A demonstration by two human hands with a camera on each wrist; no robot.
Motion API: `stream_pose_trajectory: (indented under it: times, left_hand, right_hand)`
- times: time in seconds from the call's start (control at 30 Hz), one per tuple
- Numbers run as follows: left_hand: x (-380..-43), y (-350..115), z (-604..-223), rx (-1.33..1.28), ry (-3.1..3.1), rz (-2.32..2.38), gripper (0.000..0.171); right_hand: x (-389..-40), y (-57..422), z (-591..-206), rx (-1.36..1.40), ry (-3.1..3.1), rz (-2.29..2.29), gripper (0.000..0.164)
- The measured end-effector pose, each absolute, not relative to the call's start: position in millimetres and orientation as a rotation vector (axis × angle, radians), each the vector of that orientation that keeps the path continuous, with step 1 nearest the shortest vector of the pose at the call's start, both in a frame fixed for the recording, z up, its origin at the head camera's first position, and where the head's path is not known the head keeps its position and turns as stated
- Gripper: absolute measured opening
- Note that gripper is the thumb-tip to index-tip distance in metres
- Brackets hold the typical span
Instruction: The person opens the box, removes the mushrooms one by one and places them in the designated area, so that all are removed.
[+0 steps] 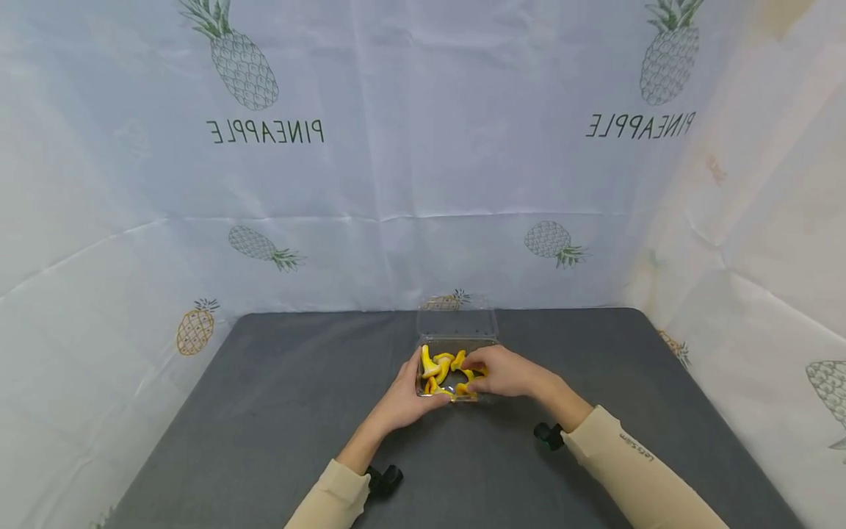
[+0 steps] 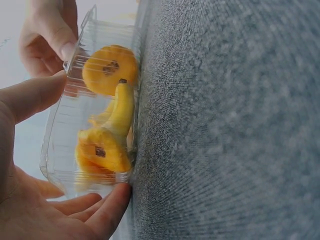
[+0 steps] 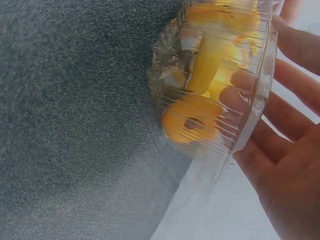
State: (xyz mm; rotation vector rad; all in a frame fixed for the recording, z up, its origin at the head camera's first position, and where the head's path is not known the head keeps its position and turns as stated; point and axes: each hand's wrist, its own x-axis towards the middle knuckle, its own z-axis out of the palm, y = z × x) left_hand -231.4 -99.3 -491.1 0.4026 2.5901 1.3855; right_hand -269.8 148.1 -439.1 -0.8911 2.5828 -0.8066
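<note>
A clear plastic clamshell box (image 1: pixel 456 399) sits on the dark table, its lid (image 1: pixel 457 322) raised at the back. Several yellow mushrooms (image 1: pixel 429 365) with trumpet-shaped caps lie inside it, also seen through the wall in both wrist views. My left hand (image 1: pixel 405 397) grips the box's left side, thumb at the front rim and fingers around the far left corner. Over the right half of the box, my right hand (image 1: pixel 505 371) dips its thumb and fingers below the rim. Between them shows a yellow mushroom (image 1: pixel 480 372), partly hidden by the fingers.
The dark grey cloth-covered table (image 1: pixel 297 382) spreads around the box. Behind it hangs a white curtain (image 1: pixel 449 147) with pineapple prints, and more curtain closes off both sides. Black wrist mounts (image 1: pixel 385 481) sit under the sleeves.
</note>
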Motion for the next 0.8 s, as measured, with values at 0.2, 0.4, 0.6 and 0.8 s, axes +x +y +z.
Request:
stream_pose_trajectory:
  times: [0.2, 0.4, 0.6, 0.8]
  left_hand:
    - [-232.7, -99.1, -491.1, 0.392, 2.592, 1.377, 0.110]
    - [-232.8, -98.5, -493.2, 0.392, 2.590, 1.384, 0.110]
    - [-232.2, -98.4, -493.8, 0.397, 2.584, 1.398, 0.109]
    - [-231.7, -98.7, -492.5, 0.397, 2.582, 1.400, 0.109]
  right_hand:
    - [-270.0, 147.3, -439.7, -0.891, 2.570, -0.804, 0.040]
    - [-272.0, 147.0, -445.1, -0.939, 2.550, -0.823, 0.035]
    - [-273.9, 145.8, -450.4, -0.932, 2.531, -0.860, 0.033]
    - [-274.4, 144.8, -452.3, -0.948, 2.525, -0.860, 0.031]
